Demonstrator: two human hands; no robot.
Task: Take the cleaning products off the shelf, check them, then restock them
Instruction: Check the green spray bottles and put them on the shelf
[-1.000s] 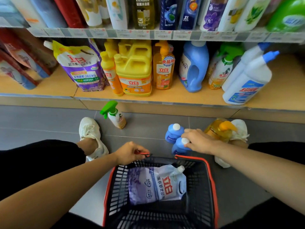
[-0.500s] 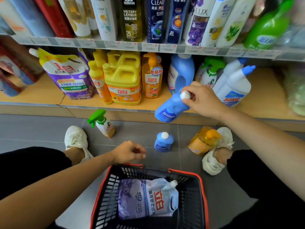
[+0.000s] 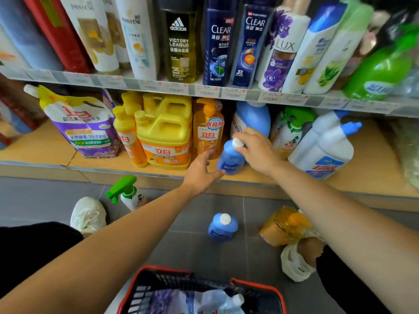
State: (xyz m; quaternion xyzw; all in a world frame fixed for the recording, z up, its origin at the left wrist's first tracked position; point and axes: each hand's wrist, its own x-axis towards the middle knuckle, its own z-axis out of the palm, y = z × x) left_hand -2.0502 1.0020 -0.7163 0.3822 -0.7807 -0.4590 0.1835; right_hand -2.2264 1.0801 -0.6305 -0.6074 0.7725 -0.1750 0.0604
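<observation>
My right hand (image 3: pixel 255 150) grips the white cap of a small blue bottle (image 3: pixel 231 160) and holds it just over the front of the lower wooden shelf (image 3: pixel 40 152), in front of a larger blue bottle (image 3: pixel 254 117). With fingers straight, my left hand (image 3: pixel 201 171) reaches up beside the small bottle's base, close to or touching it. A second small blue bottle (image 3: pixel 222 227) stands on the grey floor below. An orange pump bottle (image 3: pixel 283 225) lies on the floor by my right shoe, and a green-trigger spray bottle (image 3: pixel 129 193) stands on the floor at the left.
The lower shelf holds a purple refill pouch (image 3: pixel 81 125), yellow jugs (image 3: pixel 165 132), an orange pump bottle (image 3: pixel 207 130), a spray bottle (image 3: pixel 292 130) and white bottles (image 3: pixel 326 146). Shampoo bottles fill the upper shelf. A black-and-red basket (image 3: pixel 158 284) with a refill pouch (image 3: pixel 195 302) sits at the bottom.
My right hand lifted the small blue bottle from the floor up to the lower shelf. My left hand left the basket handle and rose toward the bottle.
</observation>
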